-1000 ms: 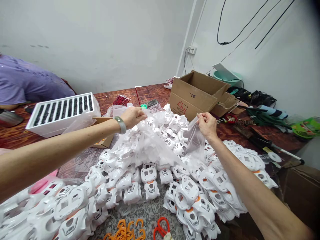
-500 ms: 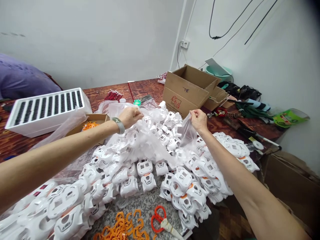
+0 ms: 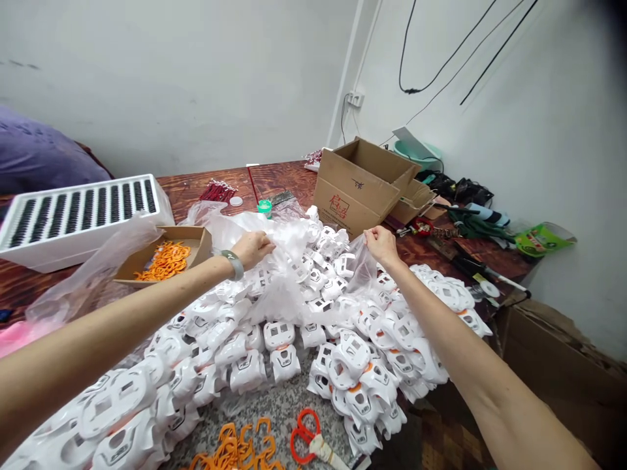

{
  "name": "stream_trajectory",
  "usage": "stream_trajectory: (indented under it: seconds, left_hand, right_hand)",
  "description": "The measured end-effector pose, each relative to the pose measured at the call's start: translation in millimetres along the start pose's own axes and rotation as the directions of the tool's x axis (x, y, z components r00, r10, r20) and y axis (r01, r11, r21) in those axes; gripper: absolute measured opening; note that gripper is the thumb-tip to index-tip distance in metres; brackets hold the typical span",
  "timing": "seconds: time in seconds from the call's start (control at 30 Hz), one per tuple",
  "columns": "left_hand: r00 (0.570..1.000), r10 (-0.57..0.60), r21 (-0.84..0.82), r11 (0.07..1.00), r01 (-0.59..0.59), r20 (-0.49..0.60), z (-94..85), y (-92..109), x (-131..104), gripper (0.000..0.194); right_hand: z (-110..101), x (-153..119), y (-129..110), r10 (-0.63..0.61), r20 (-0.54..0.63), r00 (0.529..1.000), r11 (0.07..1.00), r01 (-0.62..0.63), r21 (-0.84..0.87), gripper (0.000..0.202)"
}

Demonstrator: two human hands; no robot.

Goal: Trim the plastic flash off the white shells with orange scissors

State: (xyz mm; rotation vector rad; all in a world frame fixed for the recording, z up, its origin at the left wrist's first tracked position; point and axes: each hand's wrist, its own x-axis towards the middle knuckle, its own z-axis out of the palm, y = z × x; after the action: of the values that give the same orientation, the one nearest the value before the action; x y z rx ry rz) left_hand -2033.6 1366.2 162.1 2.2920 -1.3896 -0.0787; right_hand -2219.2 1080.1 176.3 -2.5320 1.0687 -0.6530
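My left hand [image 3: 252, 249], with a bracelet at the wrist, is closed on the clear plastic bag [image 3: 281, 297]. My right hand [image 3: 381, 245] pinches another edge of the same bag. The thin plastic stretches between both hands over a big heap of white plastic shells [image 3: 355, 352], some with orange parts between them. Orange plastic pieces [image 3: 238, 450] lie at the near edge on a speckled surface. Beside them are red-handled scissors [image 3: 306, 436] with wrapping around the lower part.
A white tray [image 3: 83, 225] with rows of black parts stands at the left, near a small box [image 3: 198, 243] of orange pieces. Behind my right hand is an open cardboard box [image 3: 343, 196]. Tools and a green bag [image 3: 543, 239] lie at the right.
The view has shifted slightly, showing more of the small box of orange pieces. Both hands still hold the plastic, and my left hand has lowered a little.
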Motion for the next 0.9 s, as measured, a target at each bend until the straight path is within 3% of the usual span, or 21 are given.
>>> stream_trajectory:
  seconds: [0.37, 0.9]
  left_hand:
    - [0.995, -0.099, 0.047, 0.994, 0.098, 0.024, 30.8, -15.6, 6.4, 0.033]
    - [0.96, -0.248, 0.095, 0.967, 0.238, 0.127, 51.1, -27.5, 36.3, 0.041]
  right_hand:
    - [5.9, -4.8, 6.6, 0.086, 0.15, 0.985, 0.974, -0.051, -0.222, 0.026]
    - [5.4, 3.0, 4.4, 0.195, 0.343, 0.919, 0.88, -0.009, -0.475, 0.027]
